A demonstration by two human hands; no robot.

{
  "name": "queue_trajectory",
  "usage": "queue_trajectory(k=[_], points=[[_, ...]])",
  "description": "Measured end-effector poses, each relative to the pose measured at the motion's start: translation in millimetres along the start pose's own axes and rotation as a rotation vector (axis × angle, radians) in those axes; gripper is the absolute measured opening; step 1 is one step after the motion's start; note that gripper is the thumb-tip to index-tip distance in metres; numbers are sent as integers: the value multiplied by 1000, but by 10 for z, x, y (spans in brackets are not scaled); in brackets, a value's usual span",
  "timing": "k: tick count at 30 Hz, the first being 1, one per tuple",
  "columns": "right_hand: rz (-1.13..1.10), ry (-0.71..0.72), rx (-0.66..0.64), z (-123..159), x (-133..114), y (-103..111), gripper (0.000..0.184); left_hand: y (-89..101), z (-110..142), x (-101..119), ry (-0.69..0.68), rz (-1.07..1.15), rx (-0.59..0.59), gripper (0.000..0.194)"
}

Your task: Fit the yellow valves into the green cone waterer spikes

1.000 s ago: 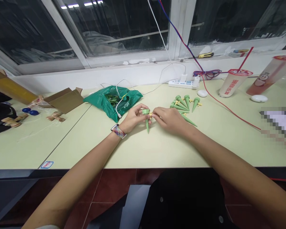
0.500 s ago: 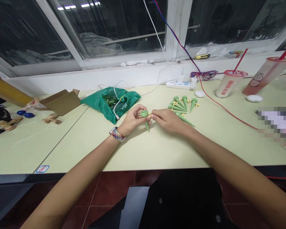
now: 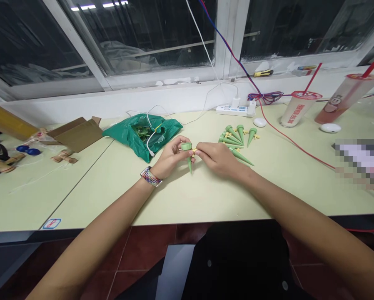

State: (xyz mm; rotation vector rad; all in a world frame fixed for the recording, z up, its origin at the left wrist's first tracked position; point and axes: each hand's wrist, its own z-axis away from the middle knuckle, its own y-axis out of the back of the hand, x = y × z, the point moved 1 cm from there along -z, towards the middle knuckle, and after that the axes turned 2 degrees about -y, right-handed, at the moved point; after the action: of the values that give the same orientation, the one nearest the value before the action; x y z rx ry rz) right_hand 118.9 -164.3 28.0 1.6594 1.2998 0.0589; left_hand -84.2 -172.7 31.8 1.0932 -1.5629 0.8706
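Observation:
My left hand (image 3: 171, 157), with a watch on its wrist, is closed around a green plant watering spike (image 3: 186, 146), its round top up and its point down, over the table. My right hand (image 3: 216, 158) pinches a small yellow valve (image 3: 193, 152) at the spike's side, close to the left fingertips. Fingers partly cover both pieces. Several similar green spikes (image 3: 237, 135) with yellow valves lie in a fan just beyond my right hand. Left of my left hand lies a green plastic bag (image 3: 127, 133), open, with more green pieces inside.
A power strip (image 3: 233, 110) lies by the wall. Two drink cups (image 3: 299, 110) with red straws stand at the right, near a red cable (image 3: 295, 143). A cardboard box (image 3: 76, 134) and wooden toys (image 3: 65, 156) lie at the left.
The view has shifted slightly. The spike in my left hand has turned a little, showing its cap more from the side; both hands keep their grip.

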Motion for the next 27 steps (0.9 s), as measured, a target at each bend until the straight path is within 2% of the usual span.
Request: queue_trajectory(k=[4,7,9,14,16,19,23,25,27], points=[[-354,-202,8,-48,-24,-52,31,-52,16,39,-107,-98,31,39],[-397,-280,6,-58,-39,-67,34,-62,16,59,-142,-168,74,44],[-287,-254,9,-42,-44,-58,33,-49,12,51,-132,-144,73,43],[270,49,30,11,-42,-20,34,4,10,-30,73,54,-36,40],[363,96,17,17,-36,-17,34,1,9,-37,94,96,-46,43],[252,50,28,14,-29,-26,31,-40,3,-1,3,36,-21,42],[-44,-103,29,-13,7,-76,33,-97,7,22,-142,-205,31,42],[-151,-175,32,-37,29,-107,34,-100,26,7,-274,-388,94,36],[-253,-212,64,-59,32,-127,36,-95,58,-7,-463,-617,142,26]])
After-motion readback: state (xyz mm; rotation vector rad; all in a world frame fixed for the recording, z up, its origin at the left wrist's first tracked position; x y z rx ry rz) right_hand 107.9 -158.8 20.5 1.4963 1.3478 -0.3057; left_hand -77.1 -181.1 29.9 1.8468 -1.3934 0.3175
